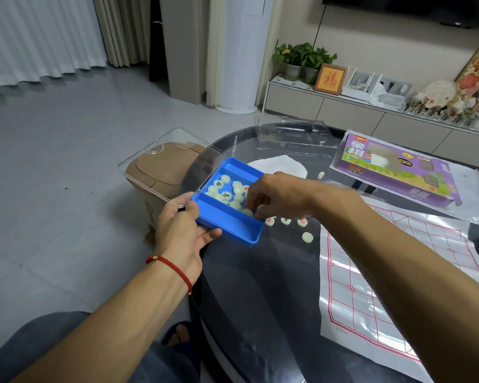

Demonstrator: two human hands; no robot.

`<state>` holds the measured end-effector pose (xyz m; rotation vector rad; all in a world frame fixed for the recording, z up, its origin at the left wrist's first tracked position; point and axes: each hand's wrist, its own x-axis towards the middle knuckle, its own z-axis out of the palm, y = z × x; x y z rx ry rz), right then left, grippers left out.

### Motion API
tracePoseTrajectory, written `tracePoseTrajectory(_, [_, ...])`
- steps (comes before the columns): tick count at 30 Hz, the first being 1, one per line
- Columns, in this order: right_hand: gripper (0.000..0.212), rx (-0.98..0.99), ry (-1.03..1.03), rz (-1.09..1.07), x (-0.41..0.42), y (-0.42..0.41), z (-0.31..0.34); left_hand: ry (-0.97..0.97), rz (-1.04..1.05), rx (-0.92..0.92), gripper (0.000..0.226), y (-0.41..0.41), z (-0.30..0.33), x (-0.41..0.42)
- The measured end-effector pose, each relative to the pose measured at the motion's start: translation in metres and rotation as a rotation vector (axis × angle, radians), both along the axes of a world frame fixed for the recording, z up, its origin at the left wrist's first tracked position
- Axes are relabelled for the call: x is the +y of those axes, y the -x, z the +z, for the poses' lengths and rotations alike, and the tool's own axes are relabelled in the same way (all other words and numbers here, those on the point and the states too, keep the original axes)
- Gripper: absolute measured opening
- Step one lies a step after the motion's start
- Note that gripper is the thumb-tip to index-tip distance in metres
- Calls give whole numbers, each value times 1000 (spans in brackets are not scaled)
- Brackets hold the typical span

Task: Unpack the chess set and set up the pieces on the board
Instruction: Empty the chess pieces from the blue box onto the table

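Left hand (pixel 183 230) grips the blue tray (pixel 231 200) tilted over the table (pixel 260 286); right hand (pixel 271 196) curls its fingers into the pale xiangqi pieces (pixel 234 193), grasp hidden.

Tray (pixel 228 227) w/ pieces (pixel 234 192) left of board (pixel 398 272), box (pixel 396 172) behind.

A brown bin (pixel 161 172) stood on the grey floor beside the dark round table (pixel 260 286), with potted plants (pixel 302 58) and a framed red character (pixel 330 78) on the low cabinet (pixel 343 109).
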<state>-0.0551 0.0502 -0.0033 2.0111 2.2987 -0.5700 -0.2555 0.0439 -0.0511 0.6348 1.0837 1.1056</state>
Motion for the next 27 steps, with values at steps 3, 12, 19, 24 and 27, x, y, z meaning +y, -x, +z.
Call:
tracePoseTrajectory(3, [23, -29, -22, 9, 0, 1, -4, 10, 0, 6, 23, -1, -1, 0])
tracePoseTrajectory(12, [19, 159, -242, -158, -14, -41, 5, 9, -16, 23, 21, 2, -1, 1])
tracePoseTrajectory(19, [19, 2, -127, -140, -32, -50, -34, -4, -33, 9, 23, 1, -2, 5])
tracePoseTrajectory(24, [16, 120, -378, -356, -23, -79, -36, 2, -33, 0, 21, -1, -2, 8])
tracePoseTrajectory(27, [25, 5, -520, -629, -2, -123, -49, 5, -25, 4, 19, -3, -2, 10])
